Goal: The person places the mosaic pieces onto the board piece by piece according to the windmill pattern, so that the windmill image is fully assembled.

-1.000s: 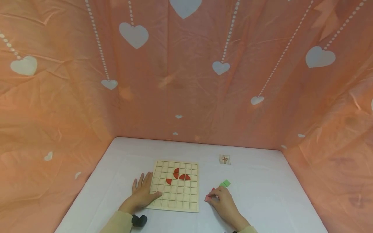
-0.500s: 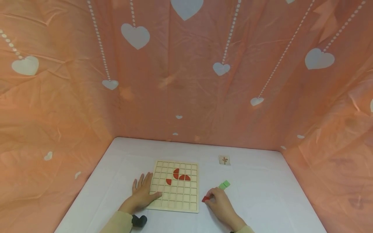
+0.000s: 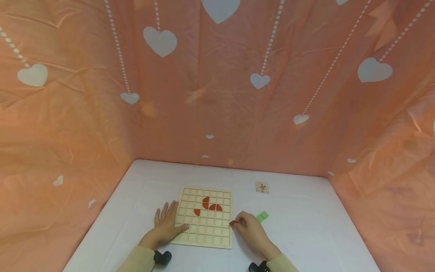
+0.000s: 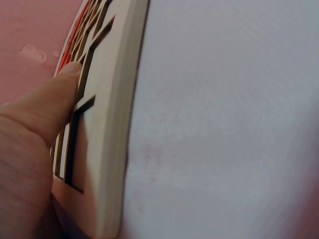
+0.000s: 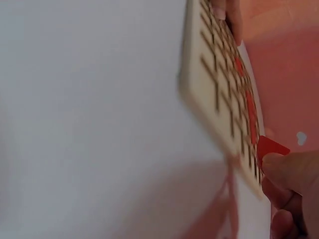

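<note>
Fingertips (image 5: 277, 165) partly hid the red piece (image 5: 270, 145) the right hand (image 3: 252, 231) pinched; left hand (image 3: 165, 227) lay spread across the board edge (image 4: 112, 119); orange cloth (image 3: 225, 109) enclosed the white table (image 3: 302, 223).

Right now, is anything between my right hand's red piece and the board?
Nothing visible stands between the red piece in your right hand and the board; your left hand rests at its left edge.
</note>
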The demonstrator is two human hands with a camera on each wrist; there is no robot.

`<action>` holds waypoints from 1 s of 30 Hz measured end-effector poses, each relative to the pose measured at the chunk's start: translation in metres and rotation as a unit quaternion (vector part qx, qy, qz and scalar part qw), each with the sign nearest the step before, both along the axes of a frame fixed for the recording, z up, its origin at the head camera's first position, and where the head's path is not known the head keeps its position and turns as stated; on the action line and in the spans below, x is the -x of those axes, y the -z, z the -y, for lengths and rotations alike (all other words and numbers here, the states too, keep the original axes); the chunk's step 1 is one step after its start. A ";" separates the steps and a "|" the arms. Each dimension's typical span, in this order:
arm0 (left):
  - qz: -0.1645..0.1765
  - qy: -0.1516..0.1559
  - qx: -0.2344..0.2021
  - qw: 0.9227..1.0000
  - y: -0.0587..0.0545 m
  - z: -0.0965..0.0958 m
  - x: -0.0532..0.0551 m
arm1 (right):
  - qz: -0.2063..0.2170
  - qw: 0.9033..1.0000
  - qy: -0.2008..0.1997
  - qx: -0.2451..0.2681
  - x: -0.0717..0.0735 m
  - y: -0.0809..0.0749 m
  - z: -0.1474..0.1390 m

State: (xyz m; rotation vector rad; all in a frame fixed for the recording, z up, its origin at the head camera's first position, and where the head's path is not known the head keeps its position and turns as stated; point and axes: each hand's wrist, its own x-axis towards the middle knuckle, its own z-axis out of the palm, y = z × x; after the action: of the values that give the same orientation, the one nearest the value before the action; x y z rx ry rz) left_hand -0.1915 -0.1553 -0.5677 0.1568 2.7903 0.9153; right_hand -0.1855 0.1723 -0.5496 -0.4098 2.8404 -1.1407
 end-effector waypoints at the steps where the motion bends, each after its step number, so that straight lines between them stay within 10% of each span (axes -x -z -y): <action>1: 0.000 -0.001 -0.003 1.000 0.000 0.000 0.000 | 0.004 1.000 -0.002 0.005 0.003 -0.001 0.004; 8: 0.001 -0.002 -0.007 1.000 -0.002 0.000 -0.001 | 0.038 0.998 -0.029 0.050 0.019 -0.008 0.040; 30: -0.008 0.004 -0.010 1.000 -0.003 0.000 -0.002 | -0.033 0.998 -0.045 -0.005 0.038 0.008 0.096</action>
State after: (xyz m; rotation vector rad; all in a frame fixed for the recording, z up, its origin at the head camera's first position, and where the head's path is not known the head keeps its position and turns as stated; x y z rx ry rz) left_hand -0.1892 -0.1557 -0.5647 0.1786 2.7938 0.9436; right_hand -0.2237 0.0764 -0.5579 -0.5791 2.8502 -1.1158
